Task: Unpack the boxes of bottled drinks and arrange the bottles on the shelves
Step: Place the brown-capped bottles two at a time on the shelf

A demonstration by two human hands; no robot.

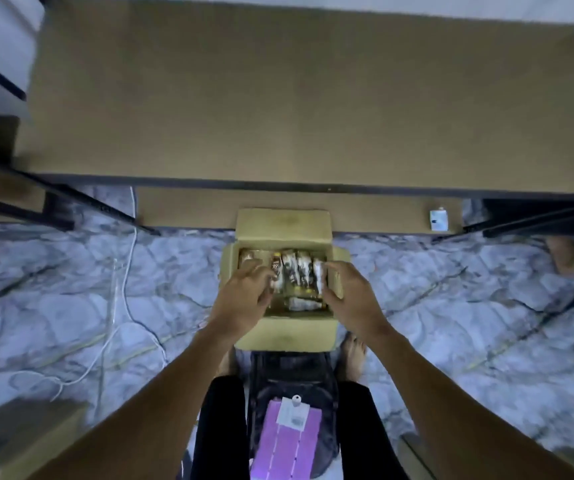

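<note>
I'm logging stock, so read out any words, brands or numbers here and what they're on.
No text is readable.
Labels on the bottles in the cardboard box: blurred.
White tag on the purple sheet: print too small.
White packet on the lower shelf: dark mark, illegible.

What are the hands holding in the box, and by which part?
Right hand grips the rightmost bottle by its body. Left hand reaches another bottle; its grip cannot be told.

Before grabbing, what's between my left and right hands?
In the head view, labelled drink bottles inside the open brown cardboard box sit between the left hand and right hand.
</note>
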